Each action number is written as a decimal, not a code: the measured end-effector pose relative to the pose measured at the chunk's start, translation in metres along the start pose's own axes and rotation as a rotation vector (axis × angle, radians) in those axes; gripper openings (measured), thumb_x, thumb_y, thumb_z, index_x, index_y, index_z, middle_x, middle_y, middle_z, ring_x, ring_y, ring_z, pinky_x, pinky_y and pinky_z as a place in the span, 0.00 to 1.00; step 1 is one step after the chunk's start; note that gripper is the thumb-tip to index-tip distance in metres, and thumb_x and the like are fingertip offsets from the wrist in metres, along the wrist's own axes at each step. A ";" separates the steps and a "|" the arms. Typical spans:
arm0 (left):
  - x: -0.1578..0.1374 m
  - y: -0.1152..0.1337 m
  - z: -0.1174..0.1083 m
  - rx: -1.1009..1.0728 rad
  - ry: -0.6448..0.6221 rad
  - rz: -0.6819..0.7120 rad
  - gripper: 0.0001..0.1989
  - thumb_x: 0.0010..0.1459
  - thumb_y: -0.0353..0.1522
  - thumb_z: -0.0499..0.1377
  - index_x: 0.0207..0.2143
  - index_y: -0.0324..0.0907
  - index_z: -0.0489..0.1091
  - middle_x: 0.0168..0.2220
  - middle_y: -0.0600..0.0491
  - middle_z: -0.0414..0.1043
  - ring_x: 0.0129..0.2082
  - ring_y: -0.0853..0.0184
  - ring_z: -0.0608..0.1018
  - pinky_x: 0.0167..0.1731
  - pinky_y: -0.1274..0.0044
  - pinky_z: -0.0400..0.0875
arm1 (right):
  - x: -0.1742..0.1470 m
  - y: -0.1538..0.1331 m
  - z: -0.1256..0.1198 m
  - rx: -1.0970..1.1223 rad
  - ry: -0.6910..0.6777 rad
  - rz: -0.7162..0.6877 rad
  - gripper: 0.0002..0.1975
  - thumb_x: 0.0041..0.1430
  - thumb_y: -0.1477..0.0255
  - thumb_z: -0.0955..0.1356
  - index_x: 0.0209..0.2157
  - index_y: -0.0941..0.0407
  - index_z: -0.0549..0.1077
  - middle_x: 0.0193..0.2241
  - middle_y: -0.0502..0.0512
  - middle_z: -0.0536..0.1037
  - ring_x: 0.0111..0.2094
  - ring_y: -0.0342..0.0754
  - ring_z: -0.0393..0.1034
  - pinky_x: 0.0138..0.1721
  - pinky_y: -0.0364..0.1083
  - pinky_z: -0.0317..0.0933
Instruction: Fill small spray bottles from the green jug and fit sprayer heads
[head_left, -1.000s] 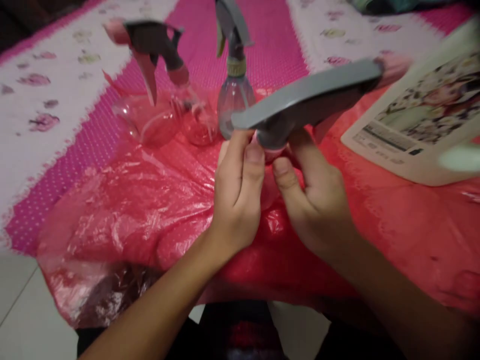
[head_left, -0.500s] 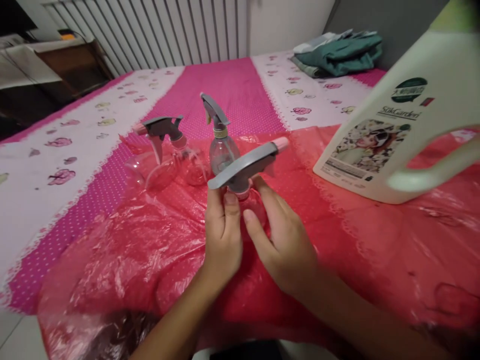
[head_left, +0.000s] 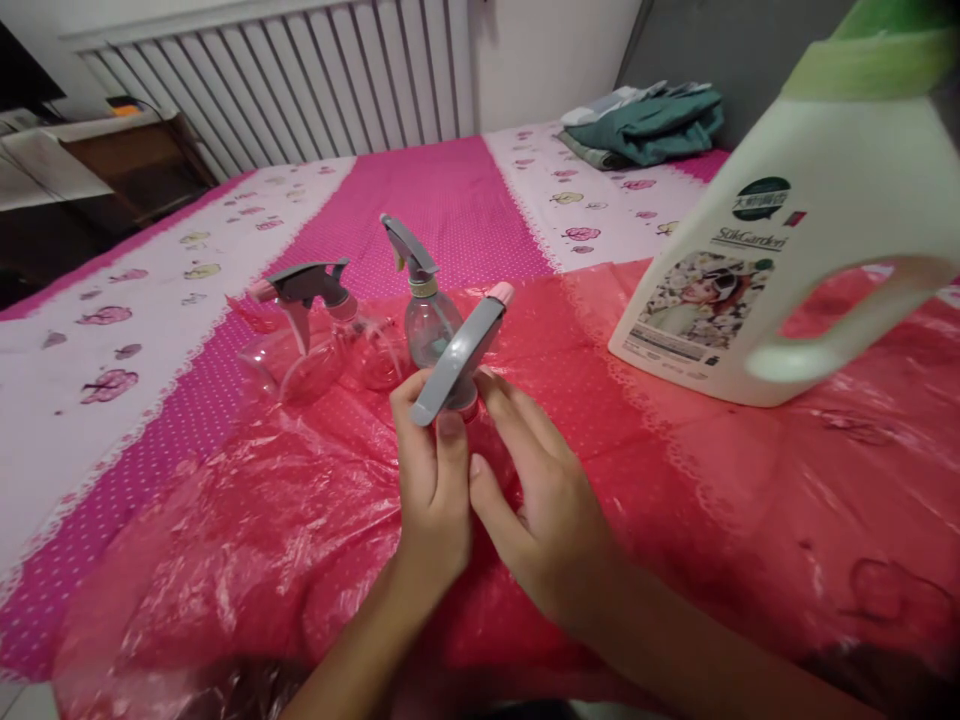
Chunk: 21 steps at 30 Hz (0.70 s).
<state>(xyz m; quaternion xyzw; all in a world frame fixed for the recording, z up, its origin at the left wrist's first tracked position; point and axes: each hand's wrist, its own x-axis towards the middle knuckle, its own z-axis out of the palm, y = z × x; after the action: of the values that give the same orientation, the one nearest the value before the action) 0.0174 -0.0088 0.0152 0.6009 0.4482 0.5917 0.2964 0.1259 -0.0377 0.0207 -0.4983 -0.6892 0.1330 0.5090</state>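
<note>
A clear spray bottle with a grey trigger head and pink nozzle point(head_left: 461, 358) stands between my hands, its nozzle pointing away to the right. My left hand point(head_left: 430, 490) has thumb and fingers closed around the collar below the head. Around the bottle's body curl the fingers of my right hand point(head_left: 541, 500). Much of the body is hidden behind both hands. Just beyond stands another clear spray bottle point(head_left: 429, 322) with a yellow collar. To its left is a spray bottle with a grey head and pink trigger point(head_left: 307, 285), beside more clear plastic.
A large white jug point(head_left: 840, 200) with a green cap stands at the right. Red plastic sheeting point(head_left: 247, 520) covers the front of the pink and white bedspread point(head_left: 442, 200). Folded clothes point(head_left: 645, 125) lie at the back, near a white radiator point(head_left: 285, 80).
The held spray bottle's head has turned, its nozzle swinging from pointing right to pointing more away from me. Both hands remain on the bottle. The camera view has shifted slightly.
</note>
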 end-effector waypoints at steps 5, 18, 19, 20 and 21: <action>-0.001 -0.001 0.000 0.030 0.013 -0.007 0.19 0.76 0.51 0.52 0.53 0.49 0.70 0.47 0.52 0.75 0.49 0.63 0.78 0.54 0.69 0.74 | 0.003 0.001 0.000 0.010 -0.053 0.037 0.28 0.73 0.70 0.61 0.71 0.58 0.66 0.66 0.66 0.75 0.68 0.58 0.70 0.68 0.64 0.69; -0.004 0.001 0.000 0.002 0.014 0.024 0.18 0.75 0.51 0.54 0.54 0.50 0.67 0.50 0.51 0.74 0.50 0.62 0.78 0.55 0.66 0.74 | 0.006 -0.002 -0.009 0.053 -0.169 0.097 0.32 0.70 0.71 0.60 0.73 0.59 0.61 0.67 0.68 0.72 0.67 0.61 0.68 0.68 0.68 0.67; -0.003 0.001 0.000 -0.006 0.008 0.049 0.17 0.75 0.50 0.55 0.55 0.51 0.67 0.50 0.51 0.73 0.51 0.62 0.78 0.56 0.66 0.74 | 0.007 -0.002 -0.010 0.061 -0.175 0.101 0.32 0.69 0.72 0.60 0.73 0.60 0.62 0.66 0.69 0.72 0.67 0.61 0.68 0.68 0.69 0.67; -0.002 0.000 0.000 -0.012 0.004 0.073 0.15 0.74 0.49 0.57 0.55 0.52 0.66 0.51 0.52 0.73 0.52 0.62 0.78 0.56 0.66 0.74 | 0.008 -0.002 -0.011 0.067 -0.184 0.104 0.32 0.68 0.73 0.61 0.72 0.60 0.63 0.66 0.69 0.73 0.66 0.61 0.68 0.67 0.69 0.67; -0.002 0.000 0.001 -0.014 0.001 0.092 0.15 0.74 0.47 0.59 0.55 0.52 0.66 0.51 0.53 0.72 0.52 0.63 0.78 0.57 0.66 0.75 | 0.008 -0.002 -0.011 0.071 -0.193 0.107 0.32 0.67 0.74 0.61 0.71 0.59 0.64 0.65 0.70 0.73 0.66 0.61 0.69 0.67 0.69 0.67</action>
<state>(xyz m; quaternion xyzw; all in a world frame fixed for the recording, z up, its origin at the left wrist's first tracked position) 0.0185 -0.0104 0.0142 0.6186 0.4159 0.6083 0.2728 0.1342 -0.0357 0.0322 -0.5007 -0.7023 0.2316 0.4499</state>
